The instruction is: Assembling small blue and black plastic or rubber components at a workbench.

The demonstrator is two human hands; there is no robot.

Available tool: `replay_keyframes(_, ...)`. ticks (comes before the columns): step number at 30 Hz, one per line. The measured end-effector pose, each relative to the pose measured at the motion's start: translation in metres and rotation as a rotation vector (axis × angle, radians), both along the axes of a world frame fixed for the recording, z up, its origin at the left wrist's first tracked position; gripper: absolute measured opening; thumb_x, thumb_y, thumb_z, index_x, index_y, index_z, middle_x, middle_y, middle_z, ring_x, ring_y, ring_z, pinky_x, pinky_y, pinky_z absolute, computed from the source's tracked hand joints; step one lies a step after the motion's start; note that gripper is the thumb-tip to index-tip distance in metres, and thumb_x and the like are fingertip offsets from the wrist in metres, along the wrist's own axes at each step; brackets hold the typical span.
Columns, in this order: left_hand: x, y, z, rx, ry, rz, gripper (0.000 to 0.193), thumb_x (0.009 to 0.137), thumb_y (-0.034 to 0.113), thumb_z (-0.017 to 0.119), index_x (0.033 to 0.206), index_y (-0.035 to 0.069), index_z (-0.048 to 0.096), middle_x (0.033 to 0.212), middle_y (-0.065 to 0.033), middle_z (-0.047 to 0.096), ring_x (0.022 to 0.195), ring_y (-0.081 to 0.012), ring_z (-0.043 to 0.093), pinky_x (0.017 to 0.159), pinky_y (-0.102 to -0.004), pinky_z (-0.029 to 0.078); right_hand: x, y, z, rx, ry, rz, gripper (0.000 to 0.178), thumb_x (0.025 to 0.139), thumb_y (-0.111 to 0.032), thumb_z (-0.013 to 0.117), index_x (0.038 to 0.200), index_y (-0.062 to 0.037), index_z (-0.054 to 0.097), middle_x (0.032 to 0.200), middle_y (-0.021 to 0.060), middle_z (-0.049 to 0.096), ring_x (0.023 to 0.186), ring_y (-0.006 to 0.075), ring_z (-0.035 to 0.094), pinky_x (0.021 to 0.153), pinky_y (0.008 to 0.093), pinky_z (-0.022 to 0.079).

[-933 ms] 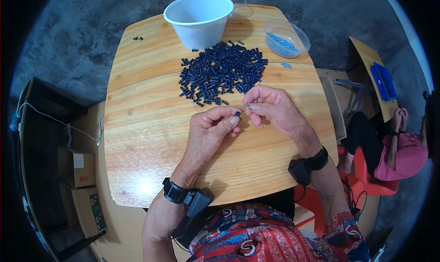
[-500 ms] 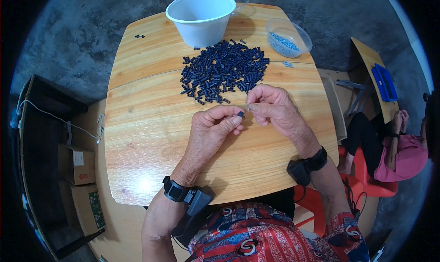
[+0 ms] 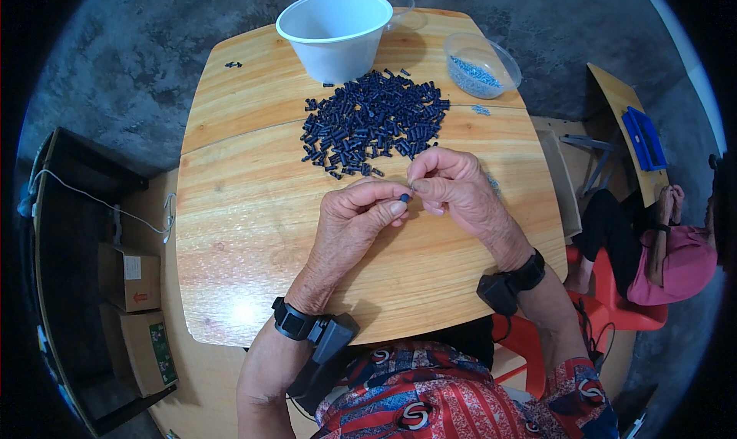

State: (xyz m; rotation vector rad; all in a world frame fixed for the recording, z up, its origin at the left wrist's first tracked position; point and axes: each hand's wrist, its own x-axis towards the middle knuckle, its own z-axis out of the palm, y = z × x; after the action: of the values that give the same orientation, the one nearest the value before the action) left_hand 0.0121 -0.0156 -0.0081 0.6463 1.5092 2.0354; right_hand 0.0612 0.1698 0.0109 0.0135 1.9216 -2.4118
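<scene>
Between thumb and forefinger, my left hand [image 3: 355, 212] pinches a small dark plastic piece [image 3: 404, 198], its round end showing. My right hand [image 3: 464, 197] is closed in a pinch right beside it, fingertips almost meeting those of the left. What the right fingertips hold is too small to make out. Just beyond both hands spreads a heap of short dark plastic pieces [image 3: 372, 120], like small ribbed cylinders. A clear plastic bowl [image 3: 491, 66] at the back right holds many small silvery-blue parts.
Behind the heap stands a white tub [image 3: 334, 51], with a clear round lid or dish [image 3: 399, 5] partly behind it. Small silvery bits [image 3: 481, 110] lie by the clear bowl; a few dark pieces [image 3: 233, 64] lie far left. At right another person [image 3: 664, 262] sits near a blue tray [image 3: 645, 138].
My right fingertips have moved slightly left and down, closer to the dark piece. My left hand stays nearly in place, the piece now turned with its round end more visible.
</scene>
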Motion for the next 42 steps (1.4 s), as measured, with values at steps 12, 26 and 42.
replay_keyframes(12, -0.001, -0.001, 0.006, 0.103, -0.296, 0.05, 0.018, 0.088, 0.003, 0.061, 0.105, -0.001, 0.065, 0.086, -0.0061, 0.066, 0.073, -0.0097, 0.059, 0.067, -0.0218, 0.05, 0.0, 0.0, -0.004, -0.025, -0.023, 0.045, 0.011, 0.084, -0.012, 0.066, 0.088, -0.0027, 0.061, 0.069, -0.0025, 0.056, 0.056, 0.004, 0.048, 0.049, 0.0191, 0.039)
replay_keyframes(26, 0.0, -0.002, 0.008, -0.007, -0.234, 0.175, 0.018, 0.085, 0.005, 0.065, 0.102, 0.003, 0.068, 0.086, -0.0023, 0.067, 0.072, -0.0072, 0.056, 0.066, -0.0204, 0.046, 0.004, -0.009, 0.002, 0.035, -0.06, 0.119, 0.011, 0.086, -0.01, 0.064, 0.091, -0.0009, 0.061, 0.074, 0.0038, 0.063, 0.064, 0.0086, 0.061, 0.054, 0.0207, 0.048)
replay_keyframes(42, -0.002, -0.002, 0.009, -0.183, -0.024, 0.17, 0.012, 0.083, 0.001, 0.065, 0.095, -0.001, 0.068, 0.079, -0.0041, 0.067, 0.069, -0.0081, 0.06, 0.063, -0.0208, 0.05, 0.003, -0.007, 0.002, 0.15, -0.026, 0.028, 0.007, 0.085, -0.007, 0.065, 0.088, -0.0009, 0.062, 0.073, 0.002, 0.063, 0.062, 0.0061, 0.058, 0.054, 0.0202, 0.047)
